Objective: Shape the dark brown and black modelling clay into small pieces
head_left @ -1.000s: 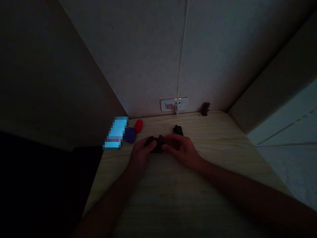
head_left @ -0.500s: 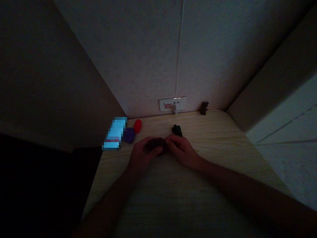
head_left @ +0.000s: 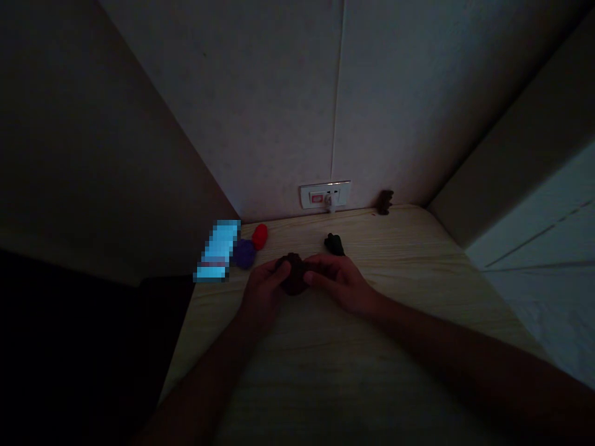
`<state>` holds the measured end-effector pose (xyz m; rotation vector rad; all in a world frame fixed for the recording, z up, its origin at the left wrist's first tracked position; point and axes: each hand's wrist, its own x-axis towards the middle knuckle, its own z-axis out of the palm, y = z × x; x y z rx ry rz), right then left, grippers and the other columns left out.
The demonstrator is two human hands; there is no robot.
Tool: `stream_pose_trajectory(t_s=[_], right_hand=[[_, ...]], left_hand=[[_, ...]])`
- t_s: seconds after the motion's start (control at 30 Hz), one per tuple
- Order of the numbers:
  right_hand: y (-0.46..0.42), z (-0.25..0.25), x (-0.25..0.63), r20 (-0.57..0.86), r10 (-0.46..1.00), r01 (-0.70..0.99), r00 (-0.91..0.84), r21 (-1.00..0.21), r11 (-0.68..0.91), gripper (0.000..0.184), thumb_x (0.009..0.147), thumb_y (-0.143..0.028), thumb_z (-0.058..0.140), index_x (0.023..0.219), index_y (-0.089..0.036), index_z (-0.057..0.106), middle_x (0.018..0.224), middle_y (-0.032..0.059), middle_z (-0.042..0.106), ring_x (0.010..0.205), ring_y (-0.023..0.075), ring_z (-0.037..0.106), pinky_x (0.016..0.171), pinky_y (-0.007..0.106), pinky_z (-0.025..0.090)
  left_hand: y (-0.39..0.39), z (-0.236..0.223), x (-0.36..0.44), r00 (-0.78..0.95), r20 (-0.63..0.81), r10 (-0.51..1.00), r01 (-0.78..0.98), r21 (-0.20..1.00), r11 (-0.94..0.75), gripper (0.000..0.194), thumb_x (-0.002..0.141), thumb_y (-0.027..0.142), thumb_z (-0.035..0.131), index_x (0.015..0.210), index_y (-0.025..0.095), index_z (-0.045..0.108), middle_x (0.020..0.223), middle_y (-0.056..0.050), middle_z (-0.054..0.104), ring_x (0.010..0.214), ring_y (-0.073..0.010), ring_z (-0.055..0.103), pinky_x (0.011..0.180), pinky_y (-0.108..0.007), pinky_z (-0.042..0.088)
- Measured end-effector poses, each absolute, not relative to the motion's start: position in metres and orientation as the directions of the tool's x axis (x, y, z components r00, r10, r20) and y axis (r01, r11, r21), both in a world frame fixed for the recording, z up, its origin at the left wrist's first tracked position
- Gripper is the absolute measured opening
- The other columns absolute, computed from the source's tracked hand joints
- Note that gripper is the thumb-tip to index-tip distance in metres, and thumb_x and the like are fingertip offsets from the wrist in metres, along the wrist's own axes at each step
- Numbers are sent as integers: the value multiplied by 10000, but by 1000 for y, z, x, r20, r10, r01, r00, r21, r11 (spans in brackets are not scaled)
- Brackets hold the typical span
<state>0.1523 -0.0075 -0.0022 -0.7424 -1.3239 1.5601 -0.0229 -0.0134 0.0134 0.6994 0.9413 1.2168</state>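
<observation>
A dark brown lump of what looks like modelling clay [head_left: 295,279] is held between both hands over the wooden table. My left hand [head_left: 264,288] grips its left side, thumb on top and fingers behind. My right hand [head_left: 341,282] is closed on its right side, the thumb pressed to the near face. Just beyond the right hand lies a black lump [head_left: 333,243], its lower end hidden by the fingers. Left of the hands a purple lump [head_left: 244,254] touches or nearly touches a red rounded lump [head_left: 260,236]. Dim light hides the brown lump's details.
A lit, pixelated phone-like screen [head_left: 217,251] sits at the table's left edge. Against the wall stands a small brown figure [head_left: 385,202]. A wall socket [head_left: 325,196] with a white plug is behind the table [head_left: 362,371]. Light-coloured furniture borders the right side.
The brown lump has been turned and shows more of its face. My left thumb has moved up onto its top, and my right thumb now presses the near side.
</observation>
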Motion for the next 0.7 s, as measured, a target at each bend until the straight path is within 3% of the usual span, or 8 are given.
stream_pose_trajectory(t_s=[0.17,0.27,0.37,0.47,0.6,0.7], right_hand=[[-3,-4,156,95,916,-245,-389,-970,-3,327,856,-470,777,1007,-181,754,906,39,768,809,170,694,758,292,544],[-1,-2,159,111,898,-231,-425,-973,11,323,865,-486,765,948,-175,742,869,33,747,800,170,685,758,295,542],[-3,0,160,104,882,-205,-459,-979,9,299,875,-468,759,911,-174,722,833,23,722,788,162,674,758,295,541],[-6,2,158,75,912,-236,-403,-971,-24,291,836,-413,808,994,-192,703,881,15,729,814,154,685,768,290,551],[-4,2,156,28,929,-264,-370,-962,-76,383,679,-332,930,959,-196,706,894,17,759,819,165,716,775,305,579],[-1,1,156,24,921,-281,-388,-955,-93,316,701,-363,913,900,-182,747,842,24,775,765,168,723,757,319,590]], left_hand=[[-12,16,-24,110,-219,970,-470,848,245,380,613,396,940,868,144,815,853,-62,796,778,-189,716,755,-295,562],[-11,11,-28,85,-144,986,-358,919,165,410,633,384,934,954,169,800,892,-46,788,811,-186,710,766,-288,546],[-10,7,-33,68,-114,991,-192,973,125,314,689,381,911,896,172,797,832,-33,773,750,-158,680,737,-267,526],[-11,5,-35,77,-94,993,-123,987,103,299,704,406,901,843,164,796,808,-45,771,732,-168,674,726,-278,525],[-14,7,-33,46,-108,993,-188,975,114,315,673,407,922,830,166,794,773,-24,746,701,-150,646,679,-255,504],[-15,9,-29,39,-147,988,-312,938,152,343,622,403,951,792,157,783,736,-10,725,672,-124,616,641,-223,480]])
